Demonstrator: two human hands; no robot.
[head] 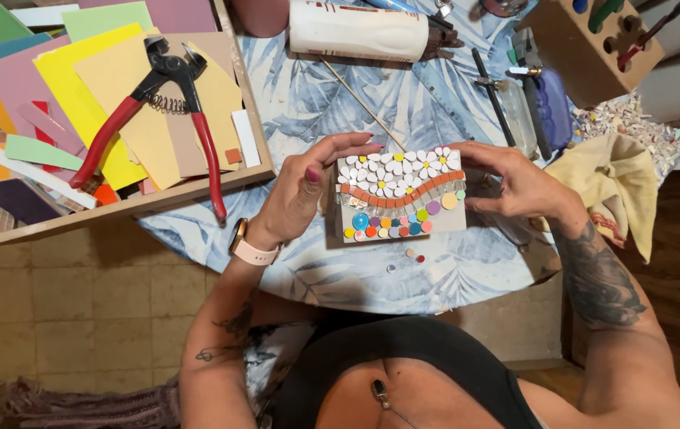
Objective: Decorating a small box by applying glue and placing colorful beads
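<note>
While both hands cup it from either side, the mosaic block (400,195) sits at the centre of the frame on the leaf-print table (308,103), the left hand (304,195) curled against its left edge and the right hand (515,187) pinching its right edge. The work looks to be at the tile-setting stage; the loose round pieces (411,256) just below would need a fingertip pinch, which means freeing one hand.

The mosaic block (400,195) is flanked closely by the left hand (302,195) and right hand (515,184). Bare tablecloth (340,274) is left near its front edge, dotted by loose round pieces (414,256). Passage behind is narrowed by a thin stick (360,102) and a white bottle (360,32)
</note>
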